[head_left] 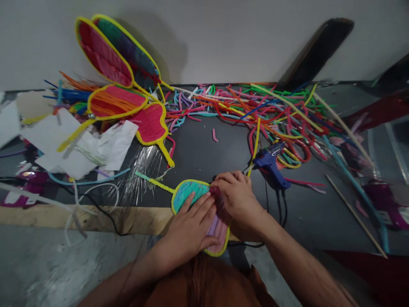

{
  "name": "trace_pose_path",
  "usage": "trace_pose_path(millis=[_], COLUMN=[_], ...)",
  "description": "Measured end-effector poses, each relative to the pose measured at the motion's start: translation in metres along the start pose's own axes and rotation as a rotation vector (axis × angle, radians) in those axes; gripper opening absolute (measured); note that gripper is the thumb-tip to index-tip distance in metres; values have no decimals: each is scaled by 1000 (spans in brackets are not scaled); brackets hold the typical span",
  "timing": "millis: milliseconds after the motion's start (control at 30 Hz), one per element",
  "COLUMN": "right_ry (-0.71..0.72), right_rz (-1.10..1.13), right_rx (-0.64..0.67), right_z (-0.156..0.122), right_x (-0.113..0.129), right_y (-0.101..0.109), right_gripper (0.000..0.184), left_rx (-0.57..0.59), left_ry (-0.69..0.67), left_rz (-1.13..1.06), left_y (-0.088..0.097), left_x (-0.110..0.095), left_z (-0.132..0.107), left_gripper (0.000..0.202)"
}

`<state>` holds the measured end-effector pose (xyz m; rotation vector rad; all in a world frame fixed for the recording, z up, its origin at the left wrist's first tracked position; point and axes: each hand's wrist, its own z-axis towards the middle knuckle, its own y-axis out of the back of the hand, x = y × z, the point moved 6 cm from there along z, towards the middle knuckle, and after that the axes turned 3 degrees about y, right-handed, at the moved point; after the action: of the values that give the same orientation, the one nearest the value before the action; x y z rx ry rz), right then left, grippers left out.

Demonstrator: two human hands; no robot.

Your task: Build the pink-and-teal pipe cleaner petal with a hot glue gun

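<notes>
Panel: the yellow-rimmed panel (217,232), turquoise at left and lilac-pink at near right, lies at the near edge of the counter (198,147), its pink end seeming to reach past it.
Left hand: the left hand (191,230) lies flat across the panel, its grip released, fingers extended.
Right hand: the right hand (241,198) has bent fingers at the dark red patch on the panel's far right; I cannot tell whether its grip pinches anything.
Glue gun: the blue glue gun (271,165) rests just beyond the right hand.
Fuzzy stems: a tangled heap of fuzzy stems (220,104) spreads along the far side.
Step in hand: probably fitting or pressing dark red filling onto the panel.
Next move: seems to call for a steady left palm and careful right fingertips close to the rim.
</notes>
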<state>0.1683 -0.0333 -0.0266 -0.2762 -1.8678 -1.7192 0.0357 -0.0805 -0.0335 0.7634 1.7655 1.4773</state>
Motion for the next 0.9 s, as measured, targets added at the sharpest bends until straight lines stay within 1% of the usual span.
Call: trace_pose_path(millis=[167,333,533,733,900], right_ry=[14,10,3,2,7], right_rz=[6,5,-10,-13,-10], right_rx=[-23,-14,13,20,16], right_z=[-1,-1,0,-1,0], right_x=[-1,0,0,-1,-2], right_y=[-1,-1,0,-1,-2], right_gripper=[34,35,34,33,34], left_rx=[-29,-62,-37,-60,-42], left_ry=[-7,-16,-10,-18,-6], left_rz=[-18,3,-6,19,12], left_y=[-1,1,1,3,2], left_x=[0,-1,-1,-1,-1], left_z=[0,0,1,1,1], left_gripper=[73,72,71,72,72])
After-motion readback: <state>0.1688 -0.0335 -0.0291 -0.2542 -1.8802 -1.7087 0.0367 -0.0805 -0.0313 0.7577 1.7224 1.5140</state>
